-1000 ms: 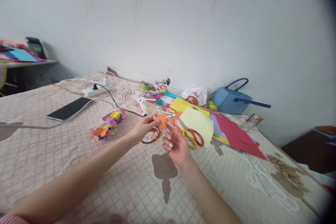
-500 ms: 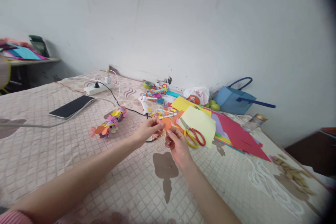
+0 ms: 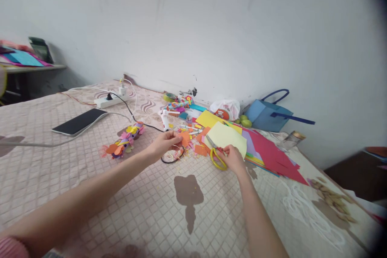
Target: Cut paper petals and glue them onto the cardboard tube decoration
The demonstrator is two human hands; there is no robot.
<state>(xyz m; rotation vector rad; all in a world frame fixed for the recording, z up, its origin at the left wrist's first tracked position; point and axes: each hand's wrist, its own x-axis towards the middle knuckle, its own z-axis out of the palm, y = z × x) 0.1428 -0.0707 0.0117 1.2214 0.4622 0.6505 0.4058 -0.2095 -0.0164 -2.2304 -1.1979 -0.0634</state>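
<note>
Left of centre, left hand (image 3: 165, 144) pinches small orange paper piece (image 3: 185, 138); farther right, right hand (image 3: 234, 157) grasps red-and-yellow-handled metal scissors (image 3: 214, 146). Flat orange paper scraps (image 3: 200, 150) look already cut; held piece not yet between blades.

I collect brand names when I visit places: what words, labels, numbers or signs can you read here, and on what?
No text can be read.
White plastic bag: pale marks on its orange-red patch, too blurred to read.
Jar and white glue gun: too small to tell any lettering.
Orange paper in the left hand, scissors at the right hand: no lettering shows.
</note>
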